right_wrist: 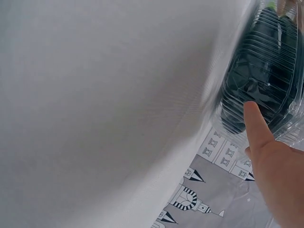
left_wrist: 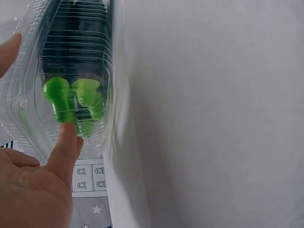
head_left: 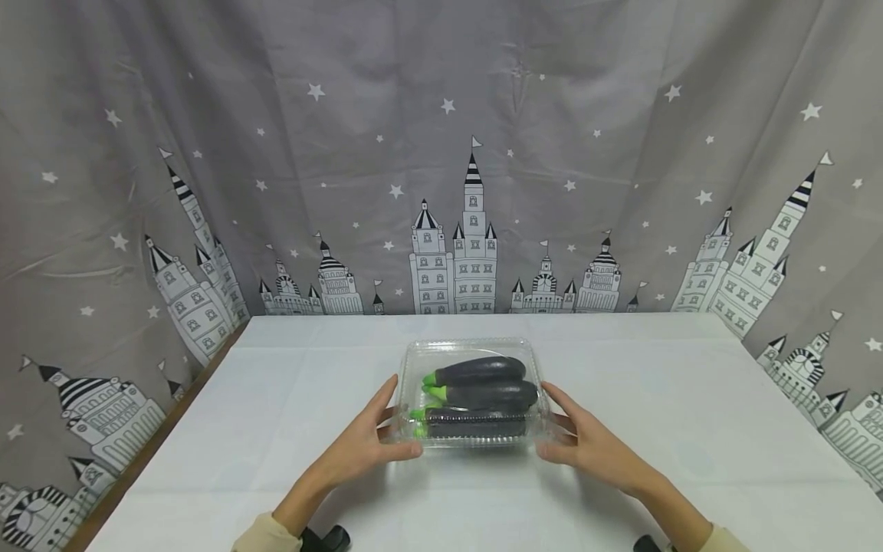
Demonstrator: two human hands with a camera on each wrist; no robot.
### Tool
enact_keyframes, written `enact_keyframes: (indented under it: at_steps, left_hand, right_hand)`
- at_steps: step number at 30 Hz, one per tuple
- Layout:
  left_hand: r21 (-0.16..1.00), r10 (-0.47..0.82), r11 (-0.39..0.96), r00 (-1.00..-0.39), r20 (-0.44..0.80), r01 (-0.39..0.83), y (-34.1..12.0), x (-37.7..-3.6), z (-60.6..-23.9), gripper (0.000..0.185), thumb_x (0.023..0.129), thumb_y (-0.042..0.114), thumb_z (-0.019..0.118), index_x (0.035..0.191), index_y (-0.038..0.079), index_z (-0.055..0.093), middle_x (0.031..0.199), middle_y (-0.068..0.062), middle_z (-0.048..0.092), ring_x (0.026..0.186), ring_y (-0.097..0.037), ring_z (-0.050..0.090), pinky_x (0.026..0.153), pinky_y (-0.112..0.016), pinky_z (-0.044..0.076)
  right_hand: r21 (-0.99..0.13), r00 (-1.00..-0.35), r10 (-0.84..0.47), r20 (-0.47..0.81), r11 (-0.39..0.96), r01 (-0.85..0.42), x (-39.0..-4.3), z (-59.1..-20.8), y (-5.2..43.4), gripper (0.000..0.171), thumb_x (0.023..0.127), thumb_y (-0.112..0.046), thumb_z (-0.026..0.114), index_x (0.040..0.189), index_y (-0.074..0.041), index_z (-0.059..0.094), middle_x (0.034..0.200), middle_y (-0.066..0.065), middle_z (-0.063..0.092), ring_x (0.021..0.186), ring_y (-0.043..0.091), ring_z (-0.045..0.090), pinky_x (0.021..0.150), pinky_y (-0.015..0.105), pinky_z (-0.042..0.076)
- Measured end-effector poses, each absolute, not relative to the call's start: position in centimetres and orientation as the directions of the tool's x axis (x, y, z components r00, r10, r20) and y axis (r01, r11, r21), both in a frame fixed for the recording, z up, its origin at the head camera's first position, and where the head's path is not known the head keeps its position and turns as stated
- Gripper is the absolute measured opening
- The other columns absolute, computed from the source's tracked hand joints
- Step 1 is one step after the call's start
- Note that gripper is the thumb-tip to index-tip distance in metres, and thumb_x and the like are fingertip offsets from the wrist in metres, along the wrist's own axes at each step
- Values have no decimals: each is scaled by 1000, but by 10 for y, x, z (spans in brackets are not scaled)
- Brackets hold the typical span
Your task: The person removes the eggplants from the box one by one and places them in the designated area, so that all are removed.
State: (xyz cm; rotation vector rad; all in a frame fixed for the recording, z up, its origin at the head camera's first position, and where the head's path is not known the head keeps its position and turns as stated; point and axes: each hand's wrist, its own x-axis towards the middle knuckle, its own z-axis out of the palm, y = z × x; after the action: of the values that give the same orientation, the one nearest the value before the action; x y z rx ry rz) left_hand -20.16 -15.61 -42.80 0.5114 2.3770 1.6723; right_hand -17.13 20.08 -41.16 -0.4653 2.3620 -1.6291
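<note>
Both hands flank a clear plastic clamshell box (head_left: pixel 474 395) near the middle of the white tabletop (head_left: pixel 262 429). At the box's left end, the left hand (head_left: pixel 369 441) has straight, spread fingers resting against the plastic and its thumb along the near front corner; the left wrist view shows one fingertip (left_wrist: pixel 66 137) pressed to the ribbed end wall, just below the green stems inside. At the right end, the right hand (head_left: pixel 593 448) is also flat and spread, its fingers laid against the side of the box; the right wrist view shows one finger (right_wrist: pixel 256 126) touching the ridged wall over the dark rounded ends of the vegetables. Neither hand curls round the box, and the two palms face each other across it. The lid is down on the box. Inside lie three dark purple eggplants (head_left: pixel 479 393) side by side lengthwise, their green stems (left_wrist: pixel 71 97) pointing toward the left hand. Pale sleeve cuffs (head_left: pixel 265 537) show at the bottom edge of the head view. Beyond the box the tabletop runs bare to its far edge, where a grey curtain (head_left: pixel 441 153) printed with white stars and castle towers hangs as a backdrop and wraps round both sides.
</note>
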Motion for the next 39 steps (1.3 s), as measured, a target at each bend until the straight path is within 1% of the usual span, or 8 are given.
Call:
enact_keyframes:
  at_steps: [4, 9, 11, 16, 19, 26, 33, 39]
  left_hand:
    - [934, 384, 305, -921, 58, 186, -156, -201, -429, 115, 77, 19, 85, 157, 4, 5, 163, -18, 6, 139, -42, 33, 107, -51, 37]
    - [934, 379, 309, -924, 53, 181, -155, -201, -428, 115, 77, 19, 85, 158, 5, 4, 163, -17, 6, 139, -42, 33, 108, -52, 35]
    - [934, 377, 309, -925, 50, 177, -155, -200, -428, 114, 77, 19, 84, 158, 5, 5, 163, -19, 7, 138, -44, 33, 107, -53, 36]
    - [936, 362, 320, -932, 22, 146, -155, -196, -429, 113, 78, 20, 84, 157, 4, 6, 156, -29, 21, 132, -51, 40, 102, -56, 41]
    - [930, 350, 338, -937, 19, 145, -155, -194, -429, 112, 79, 22, 84, 157, 4, 7, 155, -30, 24, 130, -51, 42, 102, -56, 41]
    - [900, 334, 408, -942, 11, 155, -151, -193, -428, 107, 82, 26, 79, 157, 4, 7, 161, -21, 13, 138, -46, 35, 108, -54, 35]
    - [900, 362, 398, -932, 24, 177, -148, -191, -427, 100, 88, 18, 72, 157, 2, 2, 163, -17, 2, 142, -43, 27, 111, -49, 30]
    - [901, 359, 399, -933, 20, 172, -148, -191, -427, 94, 91, 15, 67, 157, 3, 0, 163, -16, -1, 143, -43, 24, 112, -49, 26]
  right_hand:
    - [-935, -922, -388, -4, 329, -135, -171, -412, 201, 89, 90, -13, 72, 158, -9, 15, 162, 22, 9, 139, 48, 30, 109, 51, 32]
    - [-929, -920, -392, 18, 334, -161, -171, -413, 202, 84, 92, -10, 68, 158, -10, 15, 162, 20, 7, 139, 47, 31, 109, 56, 31]
    - [-928, -917, -398, 24, 331, -168, -171, -414, 202, 83, 93, -11, 66, 158, -10, 15, 162, 20, 7, 139, 47, 31, 109, 59, 29]
    - [-928, -905, -425, 36, 323, -188, -171, -415, 202, 80, 95, -9, 63, 158, -9, 12, 162, 21, 5, 139, 46, 30, 110, 61, 26]
    - [-924, -904, -425, 34, 332, -191, -171, -415, 201, 80, 96, -8, 61, 158, -8, 11, 162, 21, 5, 139, 45, 31, 110, 60, 25]
    - [-925, -917, -398, -2, 349, -150, -168, -411, 200, 81, 96, -6, 60, 159, -12, 10, 163, 18, 3, 140, 46, 30, 110, 61, 24]
    - [-922, -912, -411, 14, 347, -170, -168, -410, 201, 80, 96, -7, 59, 159, -10, 10, 163, 20, 3, 140, 47, 28, 110, 62, 23]
    - [-927, -910, -415, -6, 344, -150, -169, -412, 201, 80, 97, -6, 57, 159, -12, 8, 163, 18, 2, 141, 45, 27, 111, 63, 19]
